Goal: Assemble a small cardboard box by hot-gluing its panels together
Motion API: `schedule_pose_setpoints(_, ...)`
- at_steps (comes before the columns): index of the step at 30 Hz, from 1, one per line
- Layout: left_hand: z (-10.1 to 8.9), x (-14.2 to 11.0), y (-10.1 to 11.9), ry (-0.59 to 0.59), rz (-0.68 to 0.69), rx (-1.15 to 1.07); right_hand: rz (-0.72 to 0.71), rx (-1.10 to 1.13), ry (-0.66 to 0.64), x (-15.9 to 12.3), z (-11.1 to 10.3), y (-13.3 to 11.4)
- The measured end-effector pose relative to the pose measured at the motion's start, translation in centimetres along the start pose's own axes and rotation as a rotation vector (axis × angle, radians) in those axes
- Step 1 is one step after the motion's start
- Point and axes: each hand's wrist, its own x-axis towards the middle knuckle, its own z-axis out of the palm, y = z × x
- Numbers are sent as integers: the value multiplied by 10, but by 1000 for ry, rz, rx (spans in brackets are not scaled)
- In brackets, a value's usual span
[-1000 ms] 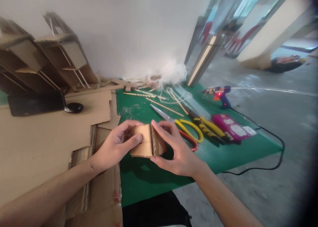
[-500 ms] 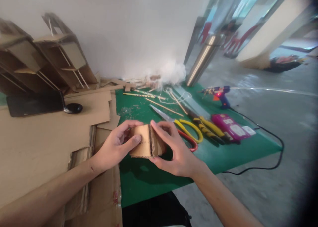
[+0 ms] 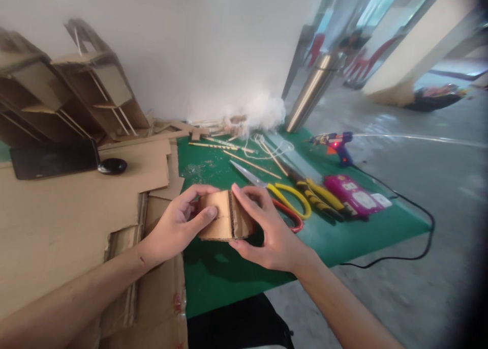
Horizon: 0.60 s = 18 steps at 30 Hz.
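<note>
Both hands hold a small folded cardboard piece [image 3: 223, 219] above the green mat [image 3: 244, 278]. My left hand [image 3: 173, 227] grips its left face, thumb pressed on the front and fingers curled over the top. My right hand [image 3: 267, 227] pinches its right face, index finger along the top fold and thumb underneath. The piece forms two joined panels meeting at a raised corner.
Flat cardboard sheets [image 3: 68, 206] cover the left. Behind the hands lie scissors with yellow handles [image 3: 282, 194], yellow pliers [image 3: 324, 196], a pink box [image 3: 356, 196], a blue glue gun [image 3: 337, 144] with a black cord, wooden sticks [image 3: 251, 163], white stuffing [image 3: 259, 112] and cardboard models [image 3: 76, 94].
</note>
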Motion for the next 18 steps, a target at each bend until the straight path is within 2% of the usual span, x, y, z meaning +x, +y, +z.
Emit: schedule_pose_setpoints(18, 0, 0, 2, -8, -25, -10, 4, -11, 7, 1, 0, 0)
